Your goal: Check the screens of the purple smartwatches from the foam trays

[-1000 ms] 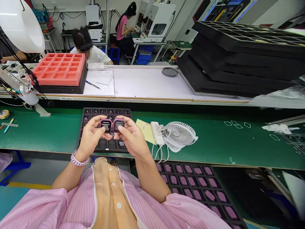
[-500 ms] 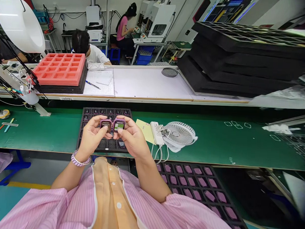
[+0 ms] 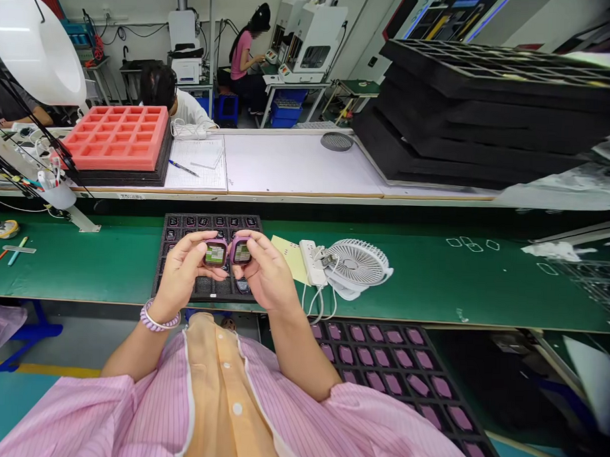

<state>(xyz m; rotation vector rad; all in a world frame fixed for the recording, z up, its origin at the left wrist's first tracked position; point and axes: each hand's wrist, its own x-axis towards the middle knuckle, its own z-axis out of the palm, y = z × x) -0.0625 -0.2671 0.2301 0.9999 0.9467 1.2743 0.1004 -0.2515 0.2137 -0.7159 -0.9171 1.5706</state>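
My left hand [image 3: 183, 267] is closed around a purple-framed smartwatch [image 3: 215, 253] without a strap, its screen lit green and white. Between the thumb and fingers of my right hand [image 3: 267, 272] is a second smartwatch [image 3: 241, 253] of the same kind, tilted, its screen also lit. The two watches are side by side, nearly edge to edge. Both are held over a black foam tray [image 3: 159, 267] on the green bench, where several small dark watch-like pieces sit in the slots. My hands hide part of that tray.
Right of my hands are a yellow paper [image 3: 290, 258], a white power strip [image 3: 311, 262] and a white fan [image 3: 358, 264]. A large tray of purple pieces [image 3: 403, 358] lies below the bench edge. Red trays [image 3: 119, 139] and stacked black trays [image 3: 488, 128] stand on the shelf. Other people sit beyond.
The left watch's screen has gone from dark brown to green and white, and my left thumb has come off it to the edge. My right thumb has shifted and the right watch is tilted more.
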